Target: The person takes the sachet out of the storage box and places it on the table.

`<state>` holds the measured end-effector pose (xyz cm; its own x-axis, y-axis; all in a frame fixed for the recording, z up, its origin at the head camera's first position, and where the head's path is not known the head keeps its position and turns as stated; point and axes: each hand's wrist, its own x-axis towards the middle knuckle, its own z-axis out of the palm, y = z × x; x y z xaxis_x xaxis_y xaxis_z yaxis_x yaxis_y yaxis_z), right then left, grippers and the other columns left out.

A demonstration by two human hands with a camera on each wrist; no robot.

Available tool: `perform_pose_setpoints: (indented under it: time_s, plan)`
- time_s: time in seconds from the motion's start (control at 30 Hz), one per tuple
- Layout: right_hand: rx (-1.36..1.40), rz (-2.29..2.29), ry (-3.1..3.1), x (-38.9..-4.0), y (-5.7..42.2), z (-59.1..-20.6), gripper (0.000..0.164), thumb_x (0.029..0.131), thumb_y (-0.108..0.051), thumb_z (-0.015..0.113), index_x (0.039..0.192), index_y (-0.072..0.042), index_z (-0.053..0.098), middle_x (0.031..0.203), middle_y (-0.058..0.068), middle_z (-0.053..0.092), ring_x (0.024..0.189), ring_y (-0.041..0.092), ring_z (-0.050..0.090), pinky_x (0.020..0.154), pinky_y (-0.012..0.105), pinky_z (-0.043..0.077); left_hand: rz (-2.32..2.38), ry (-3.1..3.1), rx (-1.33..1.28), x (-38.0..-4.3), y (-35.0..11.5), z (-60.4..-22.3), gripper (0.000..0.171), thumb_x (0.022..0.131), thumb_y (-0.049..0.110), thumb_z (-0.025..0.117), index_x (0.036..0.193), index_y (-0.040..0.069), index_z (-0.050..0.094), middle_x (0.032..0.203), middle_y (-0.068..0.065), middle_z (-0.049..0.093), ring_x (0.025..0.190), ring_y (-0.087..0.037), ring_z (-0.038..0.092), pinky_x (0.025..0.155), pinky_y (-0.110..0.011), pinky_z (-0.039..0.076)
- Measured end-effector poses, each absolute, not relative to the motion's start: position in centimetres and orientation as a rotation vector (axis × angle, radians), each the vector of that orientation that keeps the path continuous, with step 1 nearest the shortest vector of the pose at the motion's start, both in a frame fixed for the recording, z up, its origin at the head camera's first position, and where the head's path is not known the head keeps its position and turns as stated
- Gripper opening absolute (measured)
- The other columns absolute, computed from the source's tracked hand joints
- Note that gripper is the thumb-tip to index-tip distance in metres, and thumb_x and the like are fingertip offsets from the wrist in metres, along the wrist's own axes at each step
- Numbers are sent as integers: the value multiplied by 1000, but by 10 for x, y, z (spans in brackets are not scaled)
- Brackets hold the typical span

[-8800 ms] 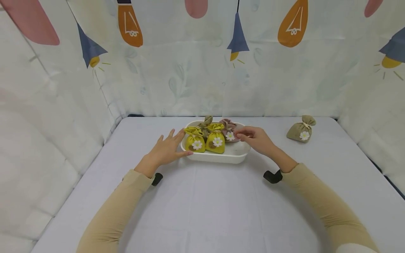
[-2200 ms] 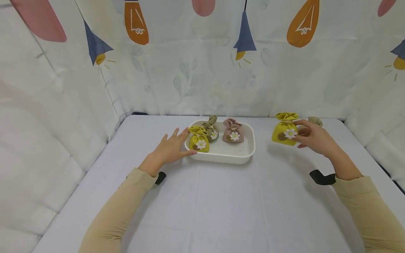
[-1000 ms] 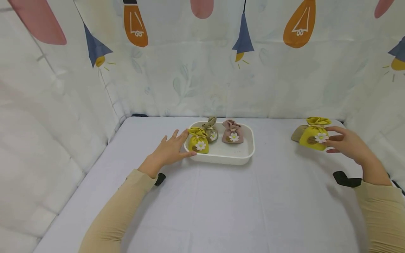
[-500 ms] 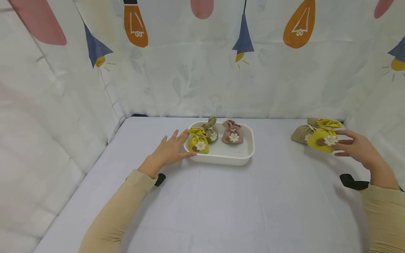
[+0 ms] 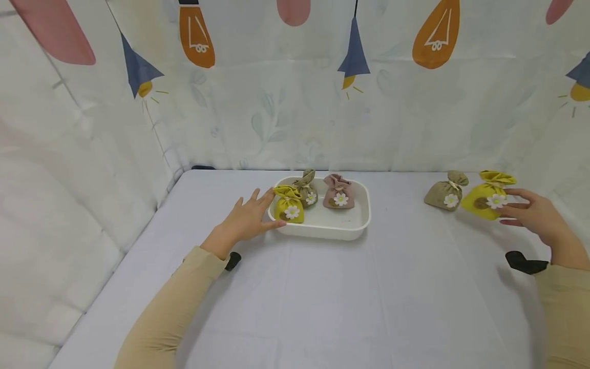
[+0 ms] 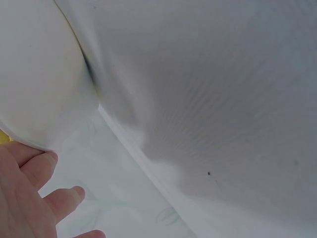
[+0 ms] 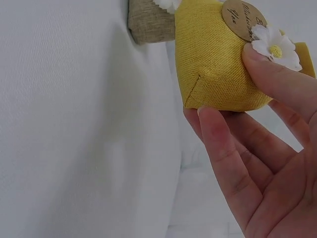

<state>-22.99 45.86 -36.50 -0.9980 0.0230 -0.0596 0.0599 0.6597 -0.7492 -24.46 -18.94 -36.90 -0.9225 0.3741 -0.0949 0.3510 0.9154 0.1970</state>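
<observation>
My right hand point(image 5: 536, 215) grips a yellow drawstring pouch point(image 5: 485, 201) with a white daisy, at the table's far right. In the right wrist view the thumb presses beside the daisy on the yellow cloth point(image 7: 213, 64), with fingers behind and under it. Just left of it stands a grey-brown pouch point(image 5: 440, 196). My left hand point(image 5: 246, 220) lies with fingers spread at the left end of a white tray point(image 5: 318, 233). Inside the tray are another yellow pouch point(image 5: 285, 209), an olive pouch point(image 5: 305, 190) and a pink pouch point(image 5: 336, 193).
A white cloth covers the table point(image 5: 322, 297). Behind it hangs a patterned curtain point(image 5: 295, 113), close to the table's back edge. Black straps show at both wrists, such as the right strap point(image 5: 525, 264).
The right hand has lifted a yellow pouch out of the tray and carried it right, past the grey-brown pouch, to that pouch's right side. The left hand stays at the tray.
</observation>
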Motion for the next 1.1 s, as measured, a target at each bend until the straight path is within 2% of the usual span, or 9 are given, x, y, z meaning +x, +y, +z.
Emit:
perform_pose_setpoints:
  time_s: [0.17, 0.37, 0.43, 0.6, 0.83, 0.9, 1.03, 1.07, 1.1]
  plan:
    - [112, -1254, 2813, -235, 464, -366, 75, 107, -19, 57, 151, 22, 12, 106, 21, 69, 71, -1, 67, 65, 24, 59, 276, 2938, 561, -245, -190, -369, 104, 94, 74, 52, 166, 9, 13, 171, -8, 13, 156, -38, 6, 117, -70, 12]
    - [108, -1201, 2819, -241, 471, -373, 73, 107, -20, 56, 150, 22, 15, 111, 40, 65, 71, -1, 66, 63, 20, 57, 280, 2934, 557, -245, -190, -371, 104, 94, 74, 52, 166, 9, 14, 171, -8, 12, 156, -38, 6, 118, -70, 11]
    - [96, -1167, 2817, -242, 474, -375, 73, 107, -21, 56, 149, 22, 16, 111, 40, 65, 71, -1, 66, 62, 17, 54, 280, 2933, 557, -245, -189, -372, 104, 94, 74, 52, 166, 9, 14, 171, -9, 13, 156, -38, 6, 118, -70, 11]
    - [92, -1149, 2788, -245, 478, -379, 73, 106, -20, 59, 149, 22, 17, 99, 23, 73, 72, 2, 69, 61, 12, 49, 283, 2930, 556, -243, -189, -372, 104, 94, 73, 53, 165, 9, 14, 171, -9, 13, 156, -38, 6, 118, -70, 11]
    - [80, -1320, 2701, -244, 478, -383, 75, 104, -14, 63, 149, 21, 14, 89, -12, 70, 74, -2, 68, 66, 17, 56, 284, 2931, 560, -242, -188, -369, 102, 95, 71, 53, 165, 9, 15, 171, -9, 13, 155, -39, 6, 118, -70, 10]
    - [69, -1361, 2664, -245, 479, -384, 70, 103, -14, 64, 150, 16, 22, 86, -21, 67, 75, -2, 68, 67, 16, 56, 277, 2933, 561, -243, -188, -369, 101, 95, 71, 53, 165, 9, 15, 171, -9, 13, 155, -39, 7, 118, -70, 11]
    - [6, -1453, 2592, -248, 484, -386, 43, 103, -11, 65, 140, -25, 48, 88, -30, 61, 78, -3, 68, 70, 18, 57, 278, 2929, 565, -243, -188, -368, 101, 96, 71, 53, 165, 9, 15, 171, -8, 12, 155, -39, 6, 118, -70, 10]
    - [-7, -1463, 2583, -249, 485, -386, 44, 102, -10, 65, 136, -33, 48, 89, -32, 59, 79, -4, 67, 70, 18, 57, 281, 2928, 566, -243, -189, -367, 101, 96, 71, 53, 165, 9, 15, 171, -8, 12, 155, -39, 6, 118, -70, 10]
    - [-24, -1456, 2582, -250, 486, -385, 45, 103, -9, 64, 137, -33, 47, 91, -32, 56, 80, -6, 65, 71, 19, 58, 283, 2928, 568, -243, -189, -367, 101, 96, 71, 53, 165, 9, 15, 171, -8, 12, 155, -39, 6, 118, -70, 10]
